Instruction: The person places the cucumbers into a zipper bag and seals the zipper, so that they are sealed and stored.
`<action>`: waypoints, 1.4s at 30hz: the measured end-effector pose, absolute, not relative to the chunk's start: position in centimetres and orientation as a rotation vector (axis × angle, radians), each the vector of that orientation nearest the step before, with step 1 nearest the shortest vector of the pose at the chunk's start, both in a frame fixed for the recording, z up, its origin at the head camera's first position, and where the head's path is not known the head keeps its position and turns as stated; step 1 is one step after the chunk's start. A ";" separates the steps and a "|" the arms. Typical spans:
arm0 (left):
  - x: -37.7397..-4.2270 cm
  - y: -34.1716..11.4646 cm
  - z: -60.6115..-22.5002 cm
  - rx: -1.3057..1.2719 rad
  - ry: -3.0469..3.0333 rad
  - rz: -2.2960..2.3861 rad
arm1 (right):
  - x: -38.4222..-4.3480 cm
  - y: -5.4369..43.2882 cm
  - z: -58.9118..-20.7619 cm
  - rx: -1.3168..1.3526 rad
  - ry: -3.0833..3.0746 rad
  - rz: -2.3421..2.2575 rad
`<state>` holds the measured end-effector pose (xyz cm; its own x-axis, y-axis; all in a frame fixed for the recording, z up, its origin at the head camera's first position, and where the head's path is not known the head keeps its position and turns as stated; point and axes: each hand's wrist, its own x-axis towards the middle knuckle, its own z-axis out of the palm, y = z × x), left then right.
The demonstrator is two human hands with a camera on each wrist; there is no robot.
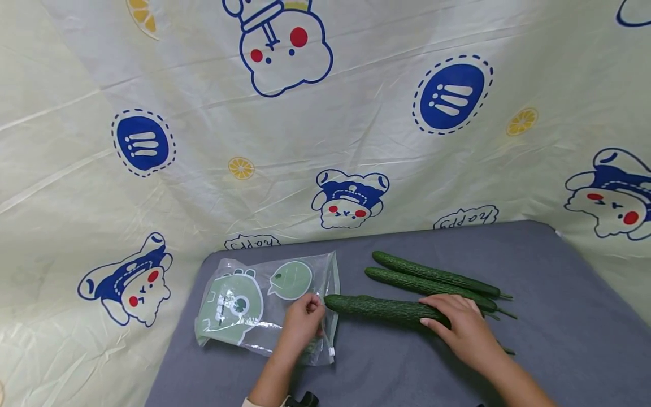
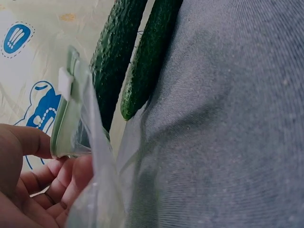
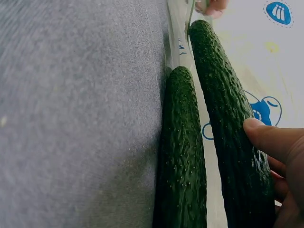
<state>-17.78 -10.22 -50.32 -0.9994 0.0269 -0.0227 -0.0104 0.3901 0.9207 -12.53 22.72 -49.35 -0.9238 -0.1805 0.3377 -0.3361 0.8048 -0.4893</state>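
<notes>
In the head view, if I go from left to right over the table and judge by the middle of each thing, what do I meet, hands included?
Clear zip bag → left hand → held cucumber → right hand.

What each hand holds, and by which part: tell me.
The left hand pinches the clear bag at its green zip edge; the right hand grips a cucumber on the half farther from the bag.
</notes>
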 end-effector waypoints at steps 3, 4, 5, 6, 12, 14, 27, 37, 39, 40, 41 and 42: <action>-17.5 -10.0 -50.0 0.049 2.618 1.709 | -12.6 22.4 -49.4 0.398 -2.712 0.795; -17.5 -9.9 -49.8 0.058 2.621 1.708 | -12.6 22.2 -49.3 0.400 -2.713 0.796; -17.4 -9.9 -49.7 0.068 2.621 1.708 | -12.6 22.1 -49.3 0.401 -2.713 0.799; -17.3 -9.8 -49.6 0.074 2.623 1.706 | -12.7 21.9 -49.2 0.402 -2.715 0.802; -17.1 -9.5 -49.3 0.100 2.586 1.759 | -12.8 20.7 -49.1 0.410 -2.737 0.844; -17.0 -9.5 -49.3 0.109 2.571 1.766 | -12.9 20.2 -49.2 0.417 -2.735 0.851; -16.5 -9.3 -48.7 0.188 2.532 1.742 | -13.4 17.8 -49.6 0.425 -2.721 0.891; -16.3 -9.0 -48.7 0.219 2.486 1.750 | -13.9 15.9 -49.9 0.431 -2.716 0.877; -16.2 -8.9 -48.6 0.226 2.481 1.754 | -14.0 15.5 -49.9 0.433 -2.718 0.868; -16.2 -8.9 -48.6 0.230 2.479 1.755 | -14.0 15.3 -49.9 0.434 -2.717 0.869; -16.2 -8.9 -48.6 0.235 2.475 1.759 | -14.0 15.2 -49.9 0.436 -2.716 0.870; -16.2 -8.8 -48.5 0.239 2.470 1.761 | -14.1 15.0 -50.0 0.438 -2.716 0.873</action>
<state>-16.16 -8.82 -48.51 -0.9829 0.1839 0.0108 0.0702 0.3192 0.9451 -14.06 15.00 -49.96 -0.9224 -0.2045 0.3278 -0.3572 0.7746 -0.5220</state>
